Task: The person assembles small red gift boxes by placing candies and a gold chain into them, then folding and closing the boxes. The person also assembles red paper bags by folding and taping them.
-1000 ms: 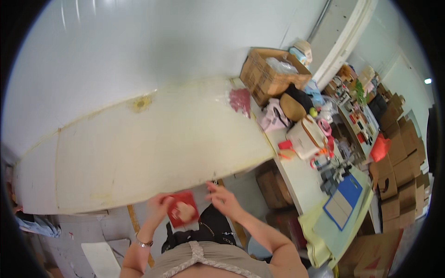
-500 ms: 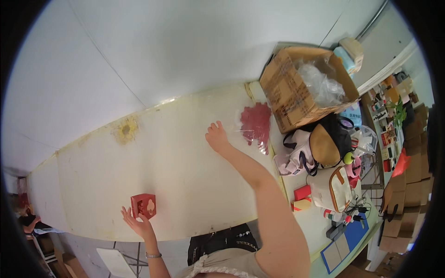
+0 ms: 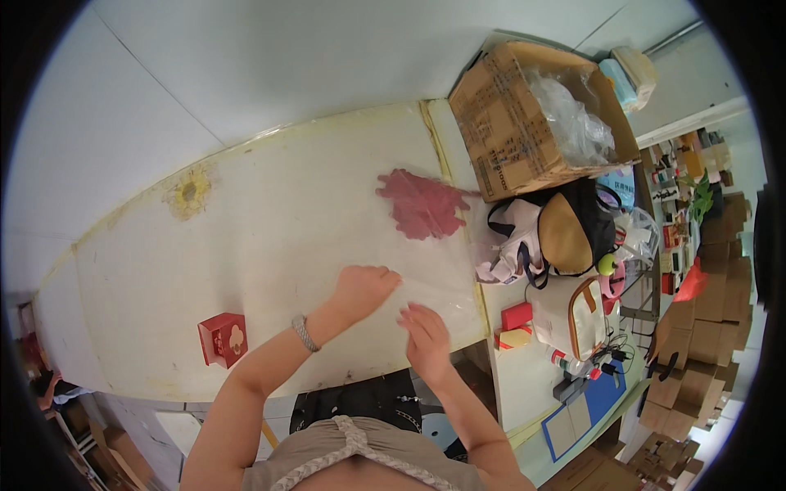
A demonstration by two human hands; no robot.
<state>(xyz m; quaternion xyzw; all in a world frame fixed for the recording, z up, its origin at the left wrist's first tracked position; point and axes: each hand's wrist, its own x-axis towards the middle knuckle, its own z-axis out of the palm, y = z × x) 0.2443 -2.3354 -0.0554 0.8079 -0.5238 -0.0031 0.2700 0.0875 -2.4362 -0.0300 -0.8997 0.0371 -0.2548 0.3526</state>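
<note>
A long white table runs under a white wall, with a yellow stain and a red patch. Both hands rest loosely open on it, holding nothing visible. 1 red box sits near the left edge. A carton and bags crowd the right end.

We are reaching both bare arms forward from the lower edge. Our left hand is curling loosely, knuckles up, its fingers bending inward, with a band showing on the wrist. Our right hand is lying just beside it, palm down, fingers spreading slightly. The two hands are sitting close together without touching.
</note>
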